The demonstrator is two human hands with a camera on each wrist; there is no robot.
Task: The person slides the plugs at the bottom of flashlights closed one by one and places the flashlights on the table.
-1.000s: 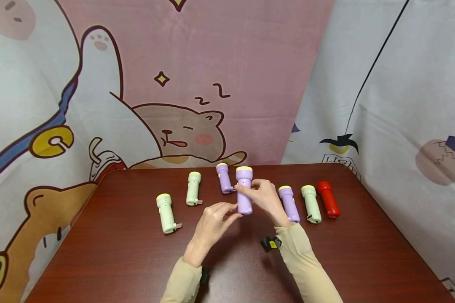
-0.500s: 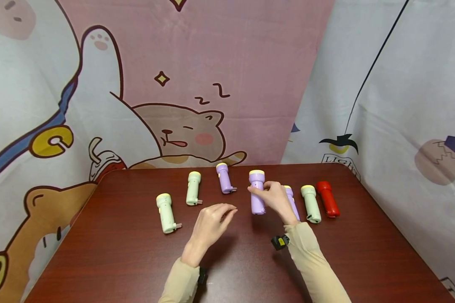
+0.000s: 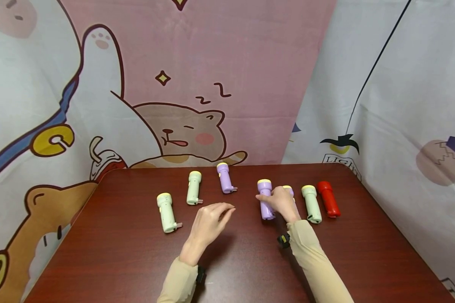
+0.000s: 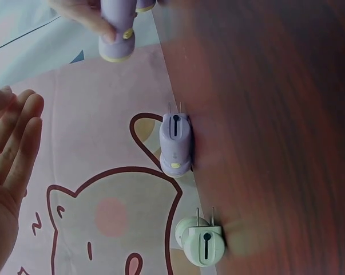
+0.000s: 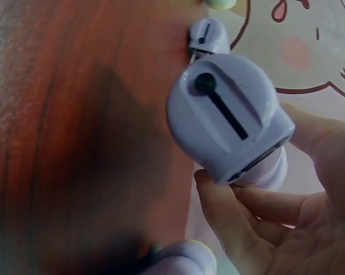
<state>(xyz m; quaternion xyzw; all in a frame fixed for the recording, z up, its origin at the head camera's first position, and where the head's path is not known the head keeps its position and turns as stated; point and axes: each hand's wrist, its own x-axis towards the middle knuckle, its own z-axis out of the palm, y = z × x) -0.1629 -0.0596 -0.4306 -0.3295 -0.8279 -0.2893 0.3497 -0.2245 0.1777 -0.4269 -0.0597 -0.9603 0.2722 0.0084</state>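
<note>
Held purple flashlight (image 3: 266, 207) farther right and lower than 1 second ago, right hand (image 3: 284, 204) likewise, left hand (image 3: 207, 224) off it

A lilac plastic flashlight (image 3: 266, 210), cylindrical with a flared, yellow-rimmed head, is gripped by the right hand (image 3: 283, 203). A yellow switch (image 4: 128, 34) marks its side; its base bears a black slot (image 5: 228, 115) ending in a round knob (image 5: 205, 83). The head points toward the table's (image 3: 129, 261) far edge; contact with the tabletop is difficult to determine.

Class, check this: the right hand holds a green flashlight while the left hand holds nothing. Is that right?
Not quite: the flashlight in the right hand is purple, not green, as the right wrist view shows. The left hand does hold nothing.
</note>
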